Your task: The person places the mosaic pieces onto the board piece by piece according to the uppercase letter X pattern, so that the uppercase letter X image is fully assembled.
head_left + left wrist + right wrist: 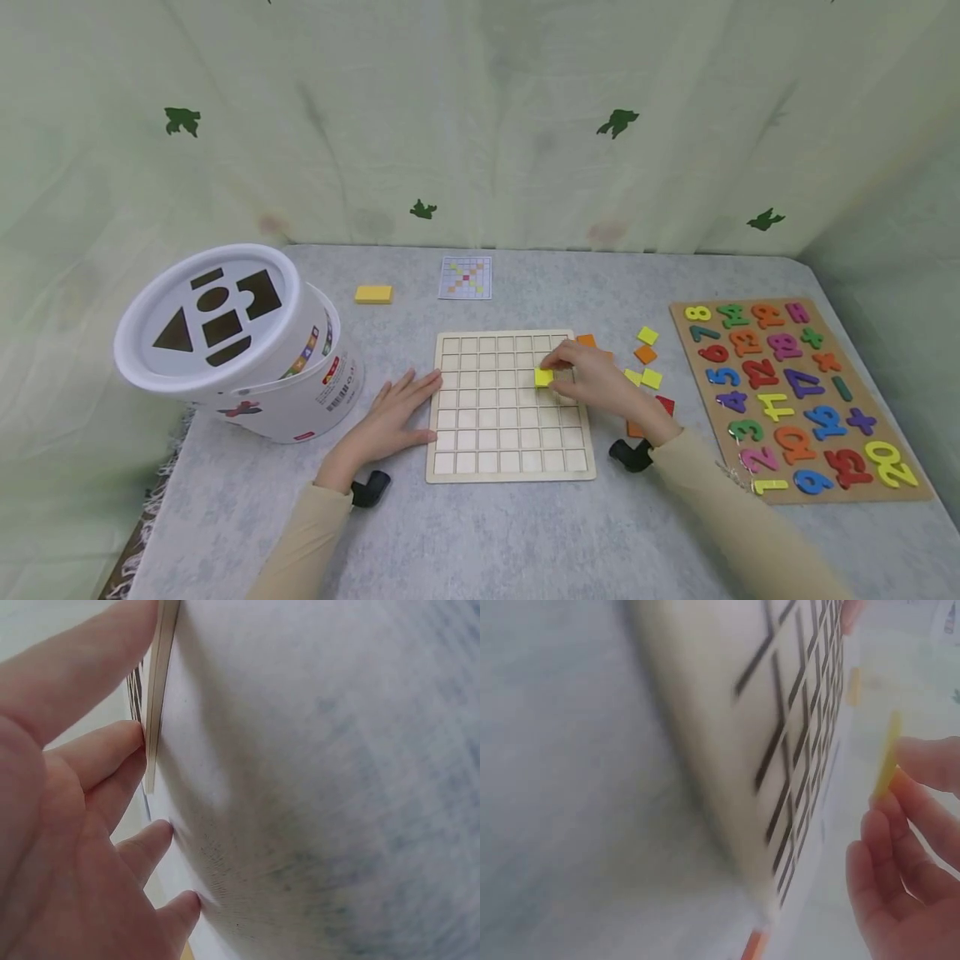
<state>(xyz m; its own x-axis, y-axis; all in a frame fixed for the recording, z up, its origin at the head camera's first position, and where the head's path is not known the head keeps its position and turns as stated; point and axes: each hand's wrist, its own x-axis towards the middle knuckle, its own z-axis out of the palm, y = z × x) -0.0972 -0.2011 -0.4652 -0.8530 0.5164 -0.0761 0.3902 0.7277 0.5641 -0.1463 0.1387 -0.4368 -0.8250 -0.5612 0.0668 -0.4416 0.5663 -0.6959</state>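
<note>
A pale wooden grid board [510,408] lies flat in the middle of the grey table. My right hand [592,375] pinches a yellow square tile [543,377] over the board's upper right cells; in the right wrist view the yellow tile [887,761] shows edge-on between my fingertips [922,761], beside the grid board [780,750]. My left hand [393,408] lies flat on the table with straight fingers touching the board's left edge; the left wrist view shows my fingers [105,754] against the board's edge [157,697].
Loose yellow, orange and red tiles [647,357] lie right of the board. A number puzzle board [795,396] sits at far right. A tipped white shape-sorter bucket [240,342] stands at left. A yellow block [372,293] and a pattern card [466,277] lie behind.
</note>
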